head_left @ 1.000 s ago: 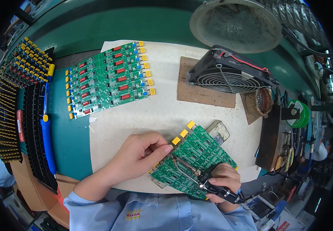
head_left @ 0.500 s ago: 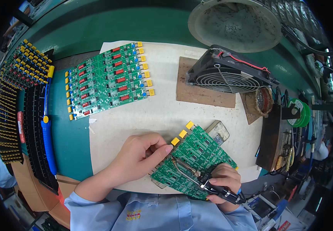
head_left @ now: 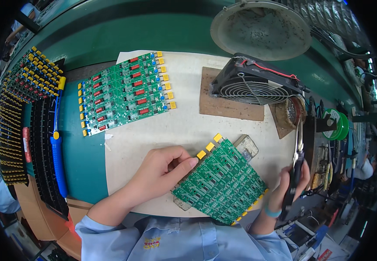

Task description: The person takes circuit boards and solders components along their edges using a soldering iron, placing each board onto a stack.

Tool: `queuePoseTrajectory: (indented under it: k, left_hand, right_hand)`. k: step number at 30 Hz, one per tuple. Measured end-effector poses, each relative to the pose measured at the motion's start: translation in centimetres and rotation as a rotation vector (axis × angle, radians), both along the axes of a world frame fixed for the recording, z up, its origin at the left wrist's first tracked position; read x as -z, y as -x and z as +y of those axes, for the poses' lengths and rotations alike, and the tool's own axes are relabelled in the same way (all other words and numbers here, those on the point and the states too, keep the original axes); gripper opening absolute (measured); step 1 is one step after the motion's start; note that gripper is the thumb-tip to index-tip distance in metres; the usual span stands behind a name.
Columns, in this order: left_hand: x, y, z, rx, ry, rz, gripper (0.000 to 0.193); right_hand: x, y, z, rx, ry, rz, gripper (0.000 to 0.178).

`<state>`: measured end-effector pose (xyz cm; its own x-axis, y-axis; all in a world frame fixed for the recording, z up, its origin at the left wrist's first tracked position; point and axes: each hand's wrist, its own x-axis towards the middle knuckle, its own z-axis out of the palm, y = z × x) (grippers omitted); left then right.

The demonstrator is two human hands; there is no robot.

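A green circuit board panel (head_left: 223, 182) lies tilted in front of me, solder side up, with yellow connectors (head_left: 210, 147) along its far left edge. My left hand (head_left: 164, 169) has thumb and forefinger closed on that edge, beside the connectors. At the right, clear of the board, my right hand (head_left: 289, 185) grips a soldering iron (head_left: 295, 174) by its black handle. The iron's metal shaft and thin feed tube point away from me, towards a round tip-cleaning pot (head_left: 294, 114). A worn block (head_left: 247, 148) shows from beneath the board's far corner.
Another populated board panel (head_left: 127, 93) lies at the far left of the pale sheet (head_left: 184, 126). A fan (head_left: 258, 82) stands on a brown board below a fume hood (head_left: 260, 32). Stacked boards (head_left: 31, 76), a black rack (head_left: 45, 148) and a blue solder sucker (head_left: 58, 161) line the left; a green solder reel (head_left: 338, 125) is right.
My right hand has carried the soldering iron off the board to the right and turned its tip away from me. My left hand stays on the board edge.
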<state>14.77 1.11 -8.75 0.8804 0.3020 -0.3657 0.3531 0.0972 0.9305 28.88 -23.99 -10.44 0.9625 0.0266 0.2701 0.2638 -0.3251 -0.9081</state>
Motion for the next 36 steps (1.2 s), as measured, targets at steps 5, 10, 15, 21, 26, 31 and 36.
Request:
queuePoseTrajectory:
  k: [5, 10, 15, 21, 26, 31, 36]
  left_hand:
    - [-0.1, 0.5, 0.2, -0.03, 0.01, -0.035, 0.015]
    - [0.3, 0.9, 0.5, 0.027, 0.055, -0.065, 0.014]
    - [0.5, 1.5, 0.7, 0.051, 0.032, -0.06, 0.012]
    - [0.2, 1.4, 0.5, 0.029, 0.014, -0.071, 0.012]
    - [0.4, 1.4, 0.5, 0.026, 0.003, -0.08, 0.011]
    - [0.4, 1.5, 0.4, 0.026, 0.01, -0.084, 0.011]
    - [0.3, 1.4, 0.5, 0.034, 0.023, -0.073, 0.01]
  right_hand:
    - [-0.8, -0.3, 0.0, -0.148, 0.025, 0.038, 0.053]
    - [-1.0, 3.3, 0.1, -0.836, -0.177, -0.069, 0.049]
    - [-0.9, 4.5, 1.2, -0.975, -0.047, -0.042, 0.037]
    - [-0.6, 4.5, 1.3, -0.981, -0.018, -0.041, 0.033]
    - [-0.5, 4.4, 1.2, -0.98, 0.004, -0.031, 0.034]
    - [-0.3, 4.4, 1.1, -0.99, -0.005, -0.017, 0.036]
    - [-0.4, 4.3, 1.1, -0.999, -0.025, 0.005, 0.039]
